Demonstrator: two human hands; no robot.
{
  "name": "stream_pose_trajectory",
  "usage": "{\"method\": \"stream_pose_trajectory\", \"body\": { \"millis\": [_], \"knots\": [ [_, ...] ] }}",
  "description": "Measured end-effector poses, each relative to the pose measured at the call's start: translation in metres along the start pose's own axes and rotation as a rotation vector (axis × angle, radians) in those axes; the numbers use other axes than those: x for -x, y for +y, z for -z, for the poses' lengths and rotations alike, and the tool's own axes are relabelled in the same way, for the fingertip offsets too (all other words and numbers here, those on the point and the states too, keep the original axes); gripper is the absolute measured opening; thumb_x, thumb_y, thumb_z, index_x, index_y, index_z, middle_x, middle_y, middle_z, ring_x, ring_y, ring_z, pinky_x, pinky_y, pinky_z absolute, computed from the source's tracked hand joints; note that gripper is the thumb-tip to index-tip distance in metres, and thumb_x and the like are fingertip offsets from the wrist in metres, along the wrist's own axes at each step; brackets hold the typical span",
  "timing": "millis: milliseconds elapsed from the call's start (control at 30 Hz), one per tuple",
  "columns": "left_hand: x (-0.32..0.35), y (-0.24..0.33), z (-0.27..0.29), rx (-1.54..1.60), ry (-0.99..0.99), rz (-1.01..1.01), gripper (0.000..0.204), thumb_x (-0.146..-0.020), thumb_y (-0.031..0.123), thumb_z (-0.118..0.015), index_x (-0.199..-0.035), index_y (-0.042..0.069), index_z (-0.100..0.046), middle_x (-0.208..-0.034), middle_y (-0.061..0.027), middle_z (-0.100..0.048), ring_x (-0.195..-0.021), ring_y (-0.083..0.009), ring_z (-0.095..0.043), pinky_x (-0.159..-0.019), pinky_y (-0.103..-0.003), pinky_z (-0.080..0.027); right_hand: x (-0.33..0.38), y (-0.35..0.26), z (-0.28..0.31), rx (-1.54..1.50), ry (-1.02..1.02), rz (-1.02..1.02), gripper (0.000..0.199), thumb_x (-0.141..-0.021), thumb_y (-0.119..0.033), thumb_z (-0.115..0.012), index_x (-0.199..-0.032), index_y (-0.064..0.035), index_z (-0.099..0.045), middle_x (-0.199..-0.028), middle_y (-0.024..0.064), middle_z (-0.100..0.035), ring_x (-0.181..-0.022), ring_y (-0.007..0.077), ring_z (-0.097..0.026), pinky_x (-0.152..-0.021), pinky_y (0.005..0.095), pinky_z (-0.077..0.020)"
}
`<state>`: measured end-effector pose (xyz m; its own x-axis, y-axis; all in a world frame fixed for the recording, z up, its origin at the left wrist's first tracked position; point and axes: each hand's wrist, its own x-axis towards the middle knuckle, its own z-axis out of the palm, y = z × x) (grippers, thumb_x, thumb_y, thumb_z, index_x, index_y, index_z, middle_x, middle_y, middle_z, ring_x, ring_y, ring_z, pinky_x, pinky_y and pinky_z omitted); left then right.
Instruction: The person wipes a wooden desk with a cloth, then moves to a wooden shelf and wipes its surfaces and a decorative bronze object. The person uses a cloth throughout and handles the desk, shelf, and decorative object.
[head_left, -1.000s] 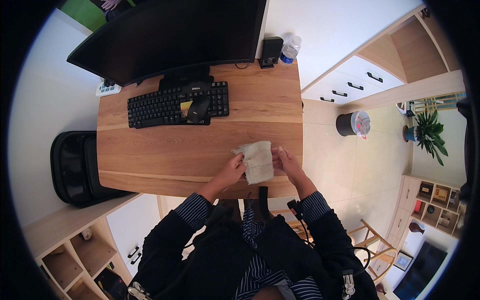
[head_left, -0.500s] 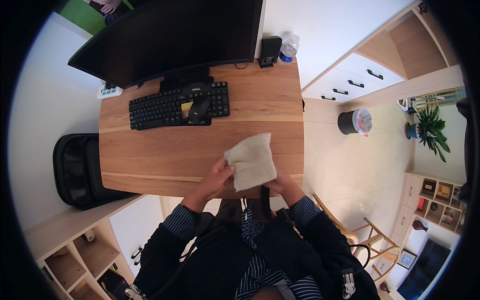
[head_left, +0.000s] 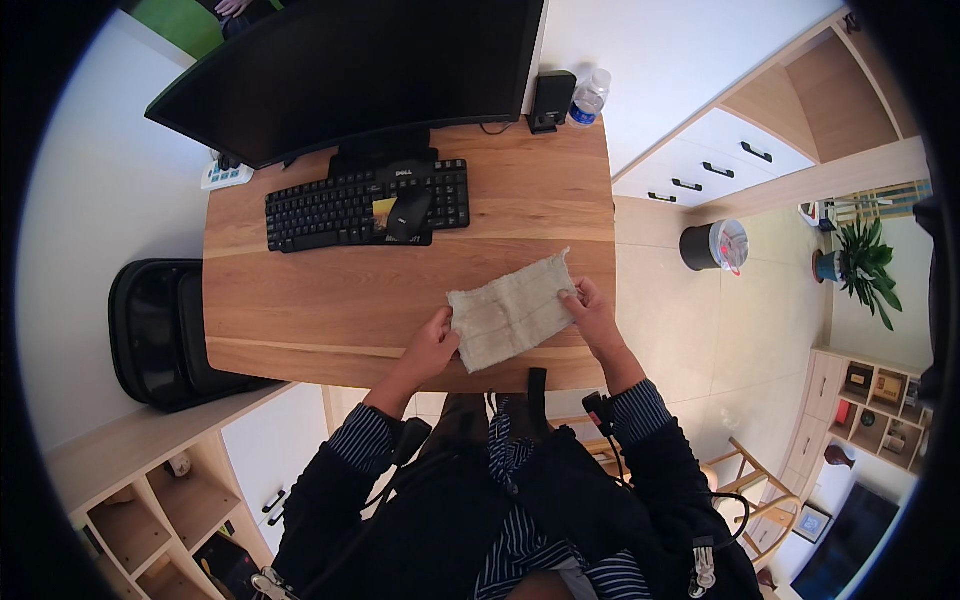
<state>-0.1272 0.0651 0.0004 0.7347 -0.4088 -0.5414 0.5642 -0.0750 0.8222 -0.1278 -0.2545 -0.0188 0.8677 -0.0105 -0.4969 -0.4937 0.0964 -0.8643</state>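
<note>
A beige woven cloth point(head_left: 510, 312) is stretched between my two hands above the near part of the wooden desk. Fold lines run across its middle, and its edges look frayed. My left hand point(head_left: 436, 342) pinches the left edge. At the right edge, my right hand point(head_left: 592, 312) grips the cloth with the thumb on top; the fingers underneath are partly hidden. Farther back on the desk lie a black keyboard point(head_left: 320, 212) and a black mouse point(head_left: 410, 210), which rests on the keyboard beside a small yellowish card point(head_left: 383, 213).
A large black monitor point(head_left: 350, 75) stands at the back of the desk point(head_left: 300, 310). Right of it are a small black speaker point(head_left: 551, 102) and a clear plastic bottle point(head_left: 590, 98). A folded black chair point(head_left: 150, 335) leans left; a lined bin point(head_left: 712, 246) stands on the floor at right.
My hands have moved apart, my right one going up and right to the cloth's right edge. The cloth is now spread wider and lies more slanted. The view has shifted slightly.
</note>
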Motion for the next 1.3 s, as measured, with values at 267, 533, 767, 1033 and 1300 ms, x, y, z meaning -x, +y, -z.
{"method": "stream_pose_trajectory", "body": {
  "millis": [267, 533, 767, 1033, 1300],
  "knots": [
    [-0.011, -0.022, 0.017, -0.125, 0.034, -0.023, 0.04, -0.102, 0.005, -0.047, -0.141, -0.002, -0.042, -0.118, -0.0117, -0.066, -0.103, -0.0198, -0.069, -0.088, -0.034, -0.058, 0.003, 0.0, 0.003, -0.065, 0.05, 0.0, 0.03, -0.104, -0.015, -0.057, -0.132, -0.0075, -0.056, -0.108, 0.0035, -0.069, -0.093, 0.0107, -0.066, -0.081, 0.0277, -0.0542],
    [-0.019, -0.023, 0.008, -0.105, 0.09, 0.076, 0.026, -0.103, 0.016, -0.056, -0.124, -0.001, -0.056, -0.104, -0.0089, -0.07, -0.089, -0.0165, -0.07, -0.077, -0.032, -0.059, 0.008, -0.007, 0.007, -0.056, 0.078, -0.009, 0.025, -0.104, -0.016, -0.056, -0.128, -0.008, -0.059, -0.109, 0.0023, -0.068, -0.095, 0.0109, -0.064, -0.083, 0.0289, -0.0538],
    [-0.028, -0.014, 0.002, -0.178, 0.192, -0.005, 0.021, -0.102, 0.02, -0.061, -0.104, -0.001, -0.061, -0.087, -0.0033, -0.069, -0.073, -0.0094, -0.063, -0.062, -0.028, -0.054, 0.013, 0.0, 0.013, -0.085, 0.127, -0.03, 0.024, -0.105, -0.014, -0.056, -0.128, -0.0082, -0.06, -0.109, 0.0011, -0.068, -0.095, 0.0098, -0.063, -0.081, 0.027, -0.0519],
    [-0.034, -0.018, -0.001, -0.037, 0.135, 0.022, 0.017, -0.102, 0.018, -0.058, -0.106, 0.003, -0.061, -0.091, -0.0019, -0.068, -0.077, -0.0093, -0.063, -0.066, -0.028, -0.055, 0.016, -0.007, 0.017, -0.375, 0.081, -0.087, 0.024, -0.104, -0.015, -0.056, -0.125, -0.0069, -0.062, -0.112, 0.0022, -0.069, -0.098, 0.012, -0.066, -0.083, 0.0293, -0.0549],
    [-0.033, -0.011, -0.017, 0.095, 0.133, 0.091, 0.014, -0.103, 0.018, -0.057, -0.108, 0.005, -0.06, -0.093, -0.0007, -0.067, -0.081, -0.009, -0.064, -0.068, -0.027, -0.055, 0.019, -0.016, 0.005, -0.67, -0.082, -0.172, 0.042, -0.103, -0.016, -0.055, -0.142, -0.0028, -0.05, -0.136, 0.0097, -0.062, -0.123, 0.0218, -0.061, -0.105, 0.0371, -0.0505]
  ]
}}
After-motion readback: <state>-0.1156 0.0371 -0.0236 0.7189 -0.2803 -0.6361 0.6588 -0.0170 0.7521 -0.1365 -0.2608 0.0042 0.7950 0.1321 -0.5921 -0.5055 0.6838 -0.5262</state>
